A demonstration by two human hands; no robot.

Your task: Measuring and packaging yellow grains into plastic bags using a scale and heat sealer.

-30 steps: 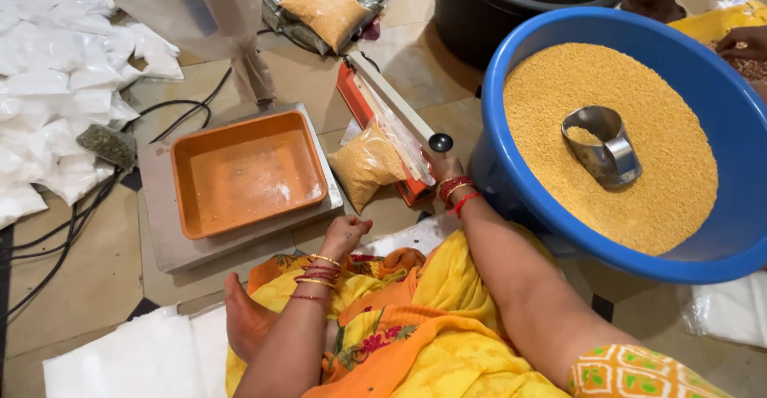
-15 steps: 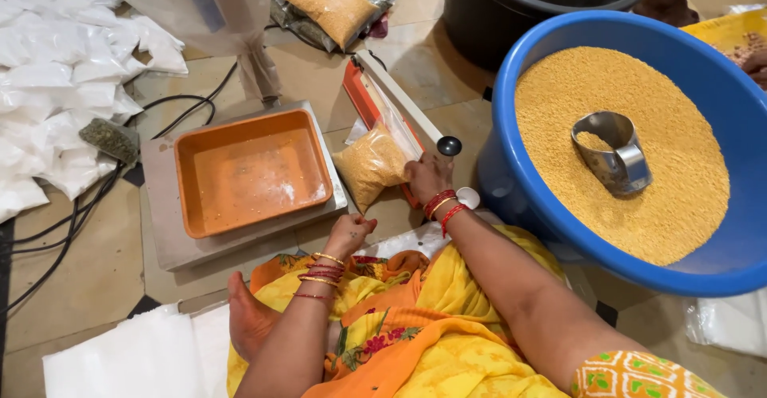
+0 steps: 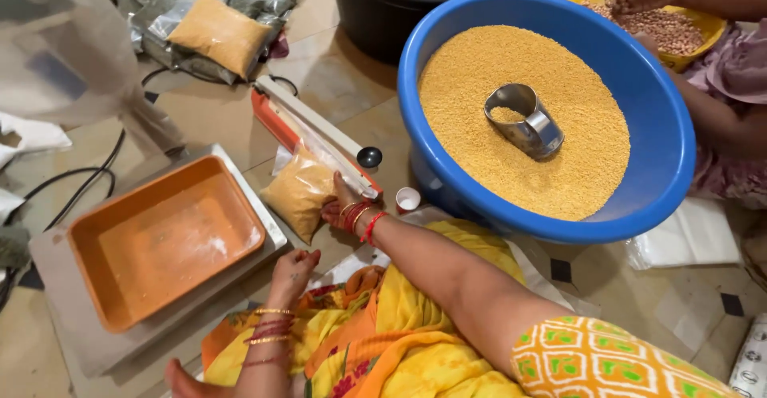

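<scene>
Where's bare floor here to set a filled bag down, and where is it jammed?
Free: the tiled floor between the sealer, the black tub and the blue basin; also the orange tray, which holds nothing. Crowded: the right hand and its bag squeezed between sealer and tray; the left hand at the tray's corner.

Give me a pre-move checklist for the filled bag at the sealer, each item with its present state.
1. Right hand on the filled bag: ok, its fingers rest on the bag's lower edge.
2. Bag's open end under the sealer arm: ok, the clear top lies beneath the white bar.
3. Sealer arm pressed fully down: cannot tell.
4. Left hand clear of the sealer: ok, it sits by the orange tray, holding nothing.
5. Grain spilled around the bag: cannot tell.
6. Scoop out of the way: ok, lying in the blue tub.
</scene>
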